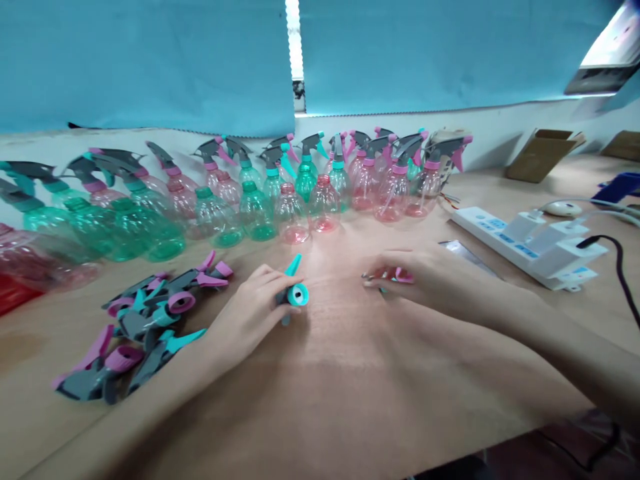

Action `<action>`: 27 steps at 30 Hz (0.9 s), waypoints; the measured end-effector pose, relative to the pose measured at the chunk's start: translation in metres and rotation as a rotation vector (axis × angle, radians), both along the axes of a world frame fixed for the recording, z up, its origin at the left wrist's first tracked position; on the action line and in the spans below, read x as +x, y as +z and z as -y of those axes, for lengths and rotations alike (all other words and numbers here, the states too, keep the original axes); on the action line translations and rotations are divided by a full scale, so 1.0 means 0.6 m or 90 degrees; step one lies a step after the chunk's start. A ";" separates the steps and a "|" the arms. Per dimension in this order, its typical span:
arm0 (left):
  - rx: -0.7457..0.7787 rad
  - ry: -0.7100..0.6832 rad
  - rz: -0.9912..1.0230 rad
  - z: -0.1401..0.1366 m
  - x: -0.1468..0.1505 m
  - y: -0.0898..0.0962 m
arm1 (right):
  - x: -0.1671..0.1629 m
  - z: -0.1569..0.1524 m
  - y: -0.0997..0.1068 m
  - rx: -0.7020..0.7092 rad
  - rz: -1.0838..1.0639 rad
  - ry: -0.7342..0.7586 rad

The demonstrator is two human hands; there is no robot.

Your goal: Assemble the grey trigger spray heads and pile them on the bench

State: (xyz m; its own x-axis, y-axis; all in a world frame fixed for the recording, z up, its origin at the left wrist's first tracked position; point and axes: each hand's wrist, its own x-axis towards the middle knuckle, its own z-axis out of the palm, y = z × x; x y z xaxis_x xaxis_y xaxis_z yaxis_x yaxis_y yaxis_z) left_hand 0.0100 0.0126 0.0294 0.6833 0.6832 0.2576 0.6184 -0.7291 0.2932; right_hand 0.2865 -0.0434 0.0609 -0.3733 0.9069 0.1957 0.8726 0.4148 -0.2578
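1. The teal-and-grey spray trigger head (pixel 293 291) sits in the left hand (pixel 250 308), just above the wooden tabletop (pixel 330 393) near the middle of the view; the fingers are curled closed around its grey body, thumb on the near side.
2. The right hand (pixel 425 280) rests on the table a short way to the right, its fingers bent over a small pink part (pixel 401 275) (mostly hidden, so what exactly it is cannot be told); the hand is closed on it loosely.
3. The trigger head's round teal collar faces the camera, and its teal lever points up and away towards the bottles, so its long axis runs roughly from near to far.
4. A loose pile of spray trigger heads (pixel 145 320) in grey, pink and teal lies on the table left of the left hand.
5. Rows of green and pink spray bottles (pixel 260 193) stand behind, some capped with triggers, some open-necked.
6. A white power strip (pixel 530 247) with plugged adapters lies at the right, a cardboard box (pixel 543 153) beyond it.
7. Blue sheeting (pixel 150 60) covers the wall behind.
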 end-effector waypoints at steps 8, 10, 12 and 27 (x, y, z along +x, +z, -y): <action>-0.069 -0.003 0.150 0.066 0.005 0.002 | -0.098 -0.012 0.011 0.026 -0.091 0.250; -0.065 -0.028 0.171 0.071 -0.001 -0.001 | -0.106 -0.014 0.013 0.021 -0.074 0.274; -0.092 -0.043 0.181 0.073 -0.008 -0.005 | -0.112 -0.016 0.018 0.011 -0.060 0.302; -0.196 0.004 0.215 0.081 -0.022 -0.039 | -0.131 -0.037 0.001 -0.135 -0.129 0.367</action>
State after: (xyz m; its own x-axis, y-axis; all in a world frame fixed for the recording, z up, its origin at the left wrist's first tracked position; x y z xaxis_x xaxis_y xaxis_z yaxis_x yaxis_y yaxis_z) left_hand -0.0032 -0.0361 0.0063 0.5913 0.7668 0.2498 0.4552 -0.5731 0.6814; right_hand 0.2080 -0.0214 0.0618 -0.7870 0.5981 0.1514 0.4501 0.7245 -0.5220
